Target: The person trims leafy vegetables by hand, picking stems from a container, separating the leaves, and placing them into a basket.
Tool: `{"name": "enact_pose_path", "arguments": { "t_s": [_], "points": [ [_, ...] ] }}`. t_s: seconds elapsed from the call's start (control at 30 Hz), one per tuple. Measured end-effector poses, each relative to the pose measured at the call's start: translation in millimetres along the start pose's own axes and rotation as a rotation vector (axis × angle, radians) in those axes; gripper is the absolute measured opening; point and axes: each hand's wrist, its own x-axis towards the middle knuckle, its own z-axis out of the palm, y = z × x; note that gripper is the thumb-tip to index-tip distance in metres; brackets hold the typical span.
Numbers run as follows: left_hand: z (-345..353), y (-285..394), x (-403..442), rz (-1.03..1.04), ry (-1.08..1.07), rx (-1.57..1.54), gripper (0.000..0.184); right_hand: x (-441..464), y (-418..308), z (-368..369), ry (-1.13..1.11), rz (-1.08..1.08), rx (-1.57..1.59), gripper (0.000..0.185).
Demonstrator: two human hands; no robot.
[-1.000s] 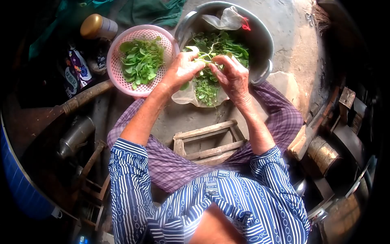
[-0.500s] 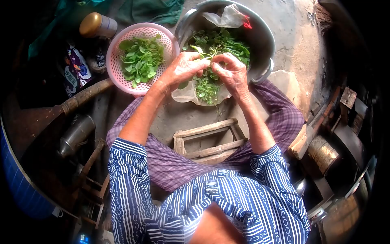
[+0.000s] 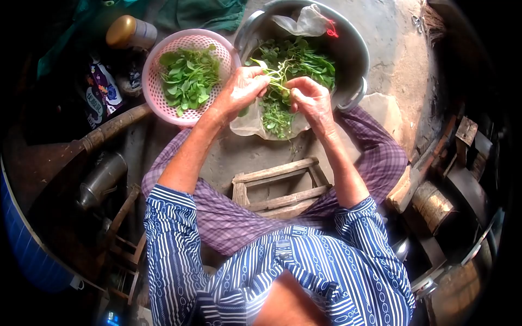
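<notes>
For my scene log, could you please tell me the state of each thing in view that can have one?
Left hand, gripping a leafy sprig
Right hand, pinching the same sprig
Pink basket, uncovered, partly filled with greens
Gray basin, uncovered, containing more greens
Jar, gold lid on
Plastic bag, crumpled

Colander (image 3: 157,102) set to the left, basin (image 3: 352,54) to its right, the two side by side on the floor (image 3: 383,49). Leafy greens (image 3: 187,79) are held in the colander; more stalks (image 3: 318,66) are contained in the basin, with a plastic bag (image 3: 304,23) lodged at its far side. Loose sprigs (image 3: 277,120) are carried on a sheet (image 3: 246,126) at the basin's near side. Stems (image 3: 279,77) are held between left hand (image 3: 243,89) and right hand (image 3: 312,101), above the basin's near part. Wooden frame (image 3: 276,170) is placed nearer, between the knees. Behind the colander, cloth (image 3: 205,13) is laid; jar (image 3: 131,32) is positioned behind-left.
</notes>
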Motion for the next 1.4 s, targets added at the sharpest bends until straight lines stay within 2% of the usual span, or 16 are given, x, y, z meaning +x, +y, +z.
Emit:
{"name": "enact_pose_path", "arguments": {
  "t_s": [0.43,0.5,0.57,0.6,0.7,0.73,0.83,0.9,1.0,1.4],
  "points": [
    [3.3,7.5,-3.1,0.015,0.026,0.005,0.014,5.2,2.4,2.1,-0.066,0.024,0.118,0.011],
    [4.2,7.7,-3.1,-0.041,0.007,-0.052,0.013,6.0,3.7,2.4,-0.077,0.018,0.131,0.01],
    [6.8,10.2,-5.8,-0.043,0.013,-0.149,0.01,6.5,4.0,5.0,-0.023,0.048,0.238,0.008],
    [7.4,11.5,-6.5,-0.046,0.022,-0.246,0.017,7.5,5.5,3.9,-0.021,0.047,0.238,0.008],
    [-1.1,10.9,-4.2,-0.111,-0.045,-0.186,0.019,8.5,5.9,-1.3,0.11,0.014,0.503,0.005],
    [-0.9,11.4,-4.0,-0.111,-0.046,-0.186,0.019,9.4,4.6,-1.9,0.183,0.018,0.485,0.007],
    [0.2,10.0,-2.6,-0.113,-0.007,-0.111,0.014,10.2,2.6,-6.0,0.116,0.082,0.301,0.013],
    [-0.1,5.9,-1.2,0.067,0.01,0.158,0.018,9.9,2.1,-7.3,0.007,0.126,0.211,0.016],
    [4.3,10.1,-4.0,0.102,0.053,0.286,0.02,11.3,5.7,-4.3,-0.022,0.029,0.173,0.016],
    [6.9,10.2,-5.4,0.191,0.064,0.373,0.021,9.5,12.6,-0.3,-0.004,-0.012,0.107,0.011]
  ]
}}
